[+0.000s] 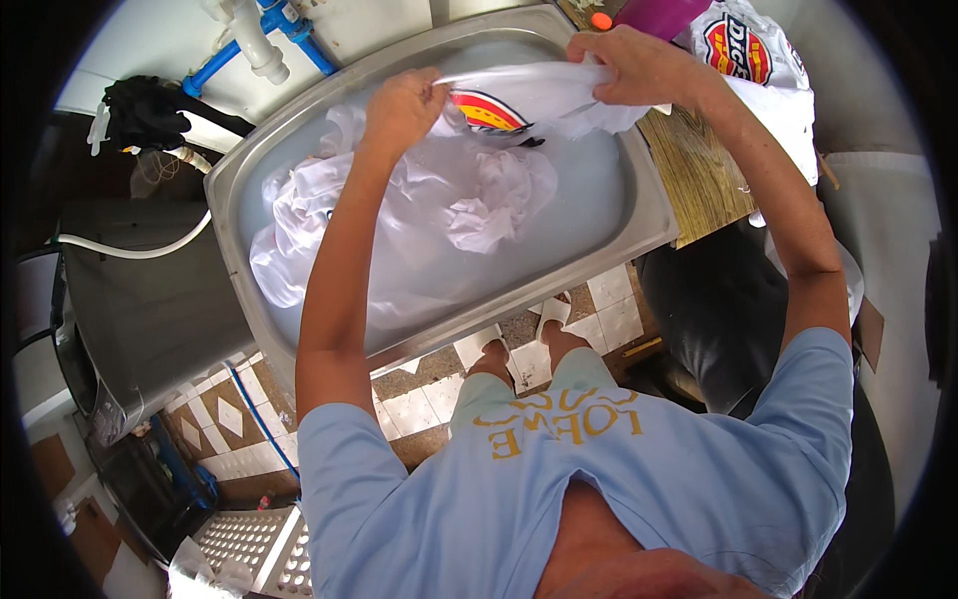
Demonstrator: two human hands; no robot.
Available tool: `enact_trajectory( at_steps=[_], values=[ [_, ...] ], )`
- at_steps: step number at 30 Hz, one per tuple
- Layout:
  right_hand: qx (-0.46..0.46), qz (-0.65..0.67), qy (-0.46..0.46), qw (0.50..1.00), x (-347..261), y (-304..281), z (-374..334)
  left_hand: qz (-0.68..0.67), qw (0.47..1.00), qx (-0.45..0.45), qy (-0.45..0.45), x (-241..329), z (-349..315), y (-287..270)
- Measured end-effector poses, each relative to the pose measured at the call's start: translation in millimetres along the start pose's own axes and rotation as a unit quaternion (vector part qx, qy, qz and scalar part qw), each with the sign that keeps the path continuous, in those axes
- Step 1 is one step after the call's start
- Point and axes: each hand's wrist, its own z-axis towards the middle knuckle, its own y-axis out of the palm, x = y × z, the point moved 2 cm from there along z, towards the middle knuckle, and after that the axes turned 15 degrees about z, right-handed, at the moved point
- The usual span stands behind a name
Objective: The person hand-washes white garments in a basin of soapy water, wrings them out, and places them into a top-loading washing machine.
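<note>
Above a metal sink (654,215), a wet white T-shirt (544,90) with a red, yellow and black print is stretched between my two hands. My left hand (407,108) is closed on its left end, near the print. At the other end, my right hand (639,66) pinches the cloth, over the sink's far right side. Cloudy water (589,200) fills the sink. Several bunched white garments (329,210) lie soaking in it, mostly in the left and middle; how many cannot be made out.
Right of the sink, a wooden board (699,175) carries a purple container (661,14) and another printed white cloth (788,95). Blue and white pipes (254,45) run along the wall. A grey appliance (150,270) stands at left. Below is a tiled floor (409,414).
</note>
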Motion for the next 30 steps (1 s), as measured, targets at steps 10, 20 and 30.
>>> enact_trajectory(
  at_steps=[10,20,30],
  values=[
    [0.234,0.232,0.043,0.943,69,108,77,-0.160,0.953,0.152,-0.207,12,-2,55],
    [0.040,0.078,0.019,0.996,81,154,125,0.008,0.970,0.119,-0.211,-3,-8,119],
    [0.100,0.642,-0.112,0.752,-15,40,107,-0.336,0.911,0.200,-0.135,81,14,-49]
  ],
)
